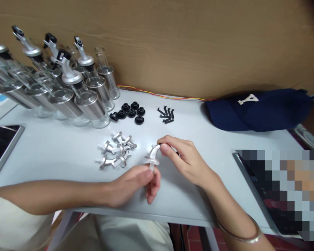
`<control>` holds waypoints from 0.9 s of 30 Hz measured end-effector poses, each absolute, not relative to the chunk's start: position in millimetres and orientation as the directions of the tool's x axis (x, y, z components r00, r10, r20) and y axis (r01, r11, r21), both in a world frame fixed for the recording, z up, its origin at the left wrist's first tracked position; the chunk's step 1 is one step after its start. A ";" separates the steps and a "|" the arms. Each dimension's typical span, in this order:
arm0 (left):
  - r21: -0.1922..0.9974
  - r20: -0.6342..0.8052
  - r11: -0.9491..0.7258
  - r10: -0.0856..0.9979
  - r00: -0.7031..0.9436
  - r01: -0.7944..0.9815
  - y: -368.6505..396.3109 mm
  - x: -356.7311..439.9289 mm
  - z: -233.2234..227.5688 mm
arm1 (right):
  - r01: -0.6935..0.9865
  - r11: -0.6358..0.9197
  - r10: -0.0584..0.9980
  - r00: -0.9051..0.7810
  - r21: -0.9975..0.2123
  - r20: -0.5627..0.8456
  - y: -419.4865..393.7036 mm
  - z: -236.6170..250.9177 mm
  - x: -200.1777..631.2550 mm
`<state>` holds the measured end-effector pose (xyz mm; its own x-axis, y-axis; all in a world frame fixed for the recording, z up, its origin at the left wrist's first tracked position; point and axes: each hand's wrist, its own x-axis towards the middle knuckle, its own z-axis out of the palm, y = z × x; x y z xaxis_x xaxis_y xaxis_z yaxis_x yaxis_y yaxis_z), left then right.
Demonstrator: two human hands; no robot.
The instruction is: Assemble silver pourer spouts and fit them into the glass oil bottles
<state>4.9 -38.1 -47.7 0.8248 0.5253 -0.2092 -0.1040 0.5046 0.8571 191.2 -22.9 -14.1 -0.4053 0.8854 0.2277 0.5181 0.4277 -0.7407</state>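
Brown cardboard sheeting [188, 45] backs a pale grey table [54, 146], which carries the parts under inspection. At the near centre, the left hand [132, 184] pinches the lower stem of a silver pourer spout [152, 158] between thumb and fingertips, holding it upright just above the table. The right hand [185, 158] has its fingers closed on the upper tip of the same spout, with a small black piece partly hidden under the fingertips; what it is cannot be told. Just left of the spout lies a loose heap of silver spouts [116, 150]. Farther back sit a cluster of black rubber stoppers [129, 112] and, to their right, a small pile of black clips [166, 115]. Glass bottles [68, 90] with steel sleeves stand at the far left. A navy cap [259, 109] lies at the far right, a phone [2, 146] at the left edge.
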 end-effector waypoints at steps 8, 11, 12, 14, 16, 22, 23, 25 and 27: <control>0.952 -0.221 0.296 0.487 0.845 0.079 -29.9 2.4 -36.1 | 0.376 0.277 0.924 -0.356 -0.884 0.138 -25.3 -11.2 190.2; 0.945 -0.319 0.206 0.406 0.857 0.254 -22.3 2.1 -20.3 | 0.290 0.138 0.917 -0.400 -0.947 0.012 -25.2 -10.2 190.0; 0.933 -0.359 0.143 0.401 0.843 0.329 -18.5 1.6 -13.3 | 0.251 0.108 0.914 -0.405 -0.962 -0.003 -25.2 -10.1 190.0; 0.907 -0.364 -0.025 0.453 0.813 0.420 -8.2 -0.6 0.7 | 0.167 0.082 0.928 -0.372 -0.983 0.014 -25.2 -10.0 190.1; 0.870 -0.263 -0.218 0.552 0.791 0.441 6.3 -4.3 10.6 | 0.102 0.085 0.954 -0.294 -0.991 0.051 -24.8 -10.5 190.3; 0.380 0.147 -0.612 0.780 0.608 0.694 62.3 -11.6 -0.3 | 0.080 0.114 0.992 -0.053 -0.990 0.110 -19.8 -13.5 191.8; 0.298 0.141 -0.609 0.789 0.598 0.735 69.2 -10.5 -4.8 | 0.078 0.121 0.992 -0.031 -0.990 0.119 -18.5 -14.2 192.3; 0.164 0.100 -0.584 0.812 0.576 0.795 78.9 -6.7 -11.9 | 0.072 0.135 0.991 -0.001 -0.988 0.136 -16.0 -15.6 193.4; 0.088 0.065 -0.574 0.819 0.570 0.814 84.9 -2.8 -15.9 | 0.069 0.153 0.988 0.018 -0.986 0.155 -14.1 -16.7 194.8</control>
<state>-2.8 84.9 -15.9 0.5699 0.8191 0.0648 0.8144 -0.5736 0.0883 194.8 -14.1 -16.7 0.0183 0.9878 0.1548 0.0687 0.1532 -0.9858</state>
